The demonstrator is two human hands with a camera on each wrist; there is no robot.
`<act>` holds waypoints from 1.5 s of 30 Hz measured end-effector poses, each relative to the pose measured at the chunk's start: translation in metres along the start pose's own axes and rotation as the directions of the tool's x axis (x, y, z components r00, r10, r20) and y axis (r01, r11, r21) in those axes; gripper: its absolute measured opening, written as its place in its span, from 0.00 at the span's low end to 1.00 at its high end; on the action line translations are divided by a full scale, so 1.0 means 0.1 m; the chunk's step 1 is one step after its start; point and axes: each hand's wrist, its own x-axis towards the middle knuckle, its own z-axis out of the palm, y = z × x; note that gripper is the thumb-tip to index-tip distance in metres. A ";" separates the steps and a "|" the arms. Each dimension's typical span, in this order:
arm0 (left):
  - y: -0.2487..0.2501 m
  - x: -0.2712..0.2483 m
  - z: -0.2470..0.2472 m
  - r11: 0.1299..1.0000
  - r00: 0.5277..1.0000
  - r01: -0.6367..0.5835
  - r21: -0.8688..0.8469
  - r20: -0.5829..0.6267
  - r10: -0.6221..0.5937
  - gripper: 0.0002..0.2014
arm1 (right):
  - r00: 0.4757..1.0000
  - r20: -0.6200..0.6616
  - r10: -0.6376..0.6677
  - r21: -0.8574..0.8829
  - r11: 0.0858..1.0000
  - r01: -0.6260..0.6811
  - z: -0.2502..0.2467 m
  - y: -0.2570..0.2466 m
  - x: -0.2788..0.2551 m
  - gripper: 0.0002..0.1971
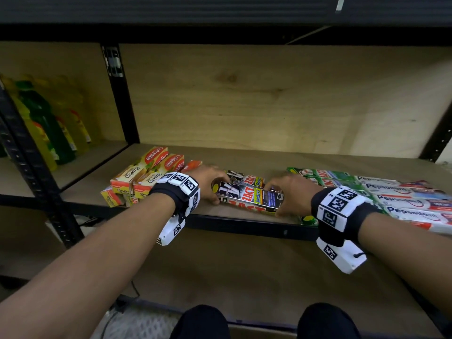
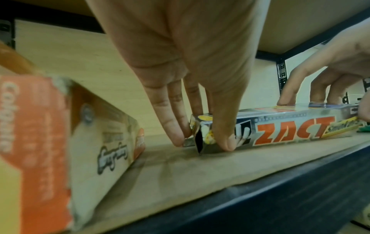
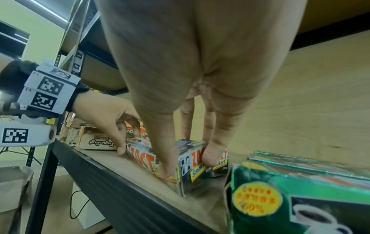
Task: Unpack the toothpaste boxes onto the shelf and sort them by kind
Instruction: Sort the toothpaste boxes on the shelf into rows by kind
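Left hand (image 1: 208, 183): gripping the left end of the front silver-and-black ZACT Smokers toothpaste box (image 1: 249, 195); thumb on the near face, fingers (image 2: 176, 129) curled down behind the end flap, tips touching the board.
Right hand (image 1: 289, 192): clamped over the right end of the same box; thumb on the near side, fingers (image 3: 212, 152) draped over the top and down the far side.
Held box: lying flat and lengthwise near the front edge of the pale wooden shelf board (image 1: 244, 157), orange ZACT lettering facing forward, left end flap partly ajar in the left wrist view.
Second ZACT Smokers box (image 1: 244, 178): flat just behind the held one, touching or nearly touching it; cannot tell which.
Orange-and-cream Colgate boxes (image 1: 146, 172): grouped on the board left of the left hand, some stacked on others, close beside but apart from the ZACT pair.
Green ZACT boxes (image 1: 325, 177): flat on the board right of the right hand, near it.
White Pepsodent boxes (image 1: 403, 199): a row further right, flat and side by side, next to the green ones.
Yellow and green bottles (image 1: 46, 123): upright in the neighbouring bay at far left, beyond the black metal upright (image 1: 119, 94).
Black shelf rail (image 1: 244, 225): running along the front edge below both wrists.
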 end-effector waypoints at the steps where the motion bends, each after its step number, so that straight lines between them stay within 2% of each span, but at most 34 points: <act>1: -0.01 0.02 0.00 1.000 1.000 0.000 -0.008 -0.011 0.000 0.33 | 1.000 0.003 0.007 -0.010 1.000 -0.007 0.00 0.00 0.03 0.36; 4: -0.02 0.05 -0.04 1.000 0.999 0.005 -0.021 -0.041 -0.006 0.37 | 1.000 0.025 0.002 -0.054 0.999 -0.001 -0.03 0.00 0.12 0.40; 7: -0.02 0.10 -0.06 1.000 1.000 0.025 0.015 -0.006 -0.025 0.41 | 0.997 0.072 -0.019 -0.133 0.991 0.028 -0.11 -0.03 0.19 0.39; 10: -0.04 0.17 -0.06 0.999 0.997 0.038 -0.001 0.068 -0.038 0.39 | 0.994 0.097 -0.044 -0.193 0.979 0.063 -0.17 -0.06 0.26 0.37; 13: -0.06 0.22 -0.06 0.997 0.995 0.068 -0.029 0.068 -0.066 0.36 | 0.992 0.113 -0.049 -0.220 0.973 0.073 -0.20 -0.04 0.33 0.35; 20: -0.06 0.40 -0.07 0.995 0.994 0.103 -0.002 0.020 -0.103 0.34 | 0.984 0.181 -0.009 -0.182 0.982 0.042 -0.23 0.14 0.69 0.34; 24: -0.07 0.53 -0.05 0.989 0.989 0.145 -0.035 -0.003 -0.145 0.33 | 0.985 0.171 0.007 -0.154 0.988 0.020 -0.20 0.26 0.88 0.36; 31: -0.06 0.78 -0.01 0.979 0.982 0.178 -0.104 -0.040 -0.183 0.28 | 0.978 0.206 0.030 -0.073 0.997 -0.015 -0.27 0.49 1.11 0.37; 34: -0.04 0.86 -0.03 0.980 0.984 0.169 -0.101 -0.041 -0.174 0.22 | 0.977 0.209 0.044 -0.089 0.996 -0.026 -0.27 0.55 1.16 0.35; 37: -0.03 0.91 -0.05 0.974 0.983 0.167 -0.153 -0.044 -0.175 0.27 | 0.976 0.214 0.047 -0.088 0.996 -0.029 -0.29 0.59 1.18 0.34; 39: 0.00 0.89 -0.06 0.981 0.987 0.151 -0.123 -0.039 -0.157 0.31 | 0.974 0.222 0.055 -0.091 0.995 -0.035 -0.31 0.60 1.19 0.35; 45: 0.05 0.86 -0.04 0.986 0.992 0.104 -0.128 -0.059 -0.112 0.30 | 0.964 0.254 0.083 -0.135 0.990 -0.050 -0.38 0.62 1.21 0.36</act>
